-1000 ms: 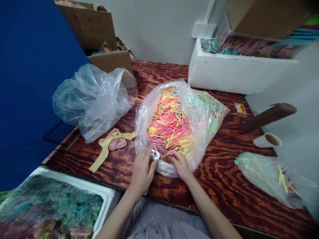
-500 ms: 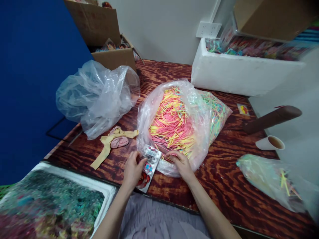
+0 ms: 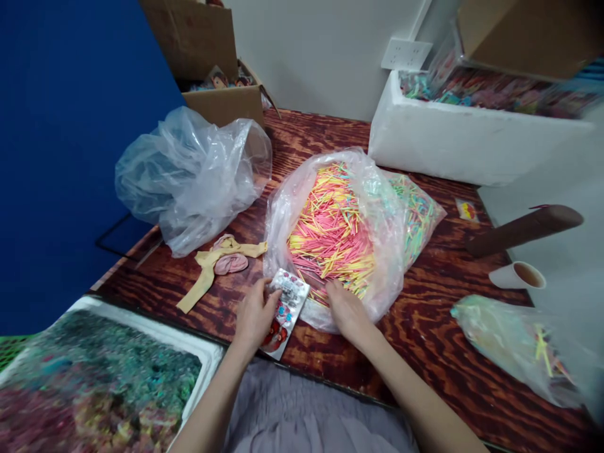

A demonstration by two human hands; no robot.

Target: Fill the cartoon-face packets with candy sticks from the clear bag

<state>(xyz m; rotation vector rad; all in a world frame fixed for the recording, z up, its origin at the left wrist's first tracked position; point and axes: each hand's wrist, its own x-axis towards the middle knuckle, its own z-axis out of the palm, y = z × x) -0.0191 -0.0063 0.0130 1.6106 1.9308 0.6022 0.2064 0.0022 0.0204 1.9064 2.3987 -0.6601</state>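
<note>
My left hand (image 3: 255, 314) is closed on the left edge of a silvery printed packet (image 3: 290, 302) with red and blue pictures, its thumb lying over the front. The packet slants at the table's near edge, against a large clear plastic bag (image 3: 278, 214). Inside the open bag lies a heap of thin pink and yellow sticks (image 3: 325, 229), with a few blue-green ones. At the near side of this heap, my right hand (image 3: 349, 314) reaches down over the bag's rim. Its fingertips are mostly hidden, so what they hold does not show.
Left of the bag lie yellow and pink bands (image 3: 207, 274) and a crumpled clear bag (image 3: 202, 182). A foam box (image 3: 472, 141) and a carton (image 3: 226, 107) stand behind. A paper cup (image 3: 507, 277), a brown tube (image 3: 528, 229) and another bag (image 3: 504, 340) are at right.
My right hand has moved from beside the packet's top to the sticks, its fingers now pointing down. The left hand still holds the packet. The view has shifted slightly.
</note>
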